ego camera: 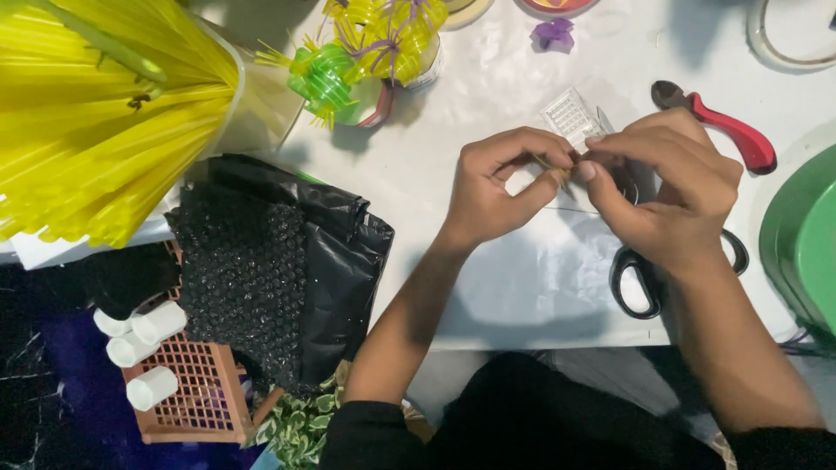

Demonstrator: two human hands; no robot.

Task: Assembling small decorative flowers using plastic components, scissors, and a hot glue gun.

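Hands meet above the counter (522, 296): left hand (496, 187) and right hand (666, 196) both pinch a thin yellow strip (557, 167). Risk: the strip slips or kinks if the fingers loosen; scissors (636, 283) lie under the right wrist.

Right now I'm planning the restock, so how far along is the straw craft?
Done: a green straw ornament and a yellow one with purple strips sit at the table's far edge. In hand: the left hand and right hand pinch a small thin piece, too small to identify. Left: a large bundle of yellow straws is uncut; scissors and pliers lie idle.
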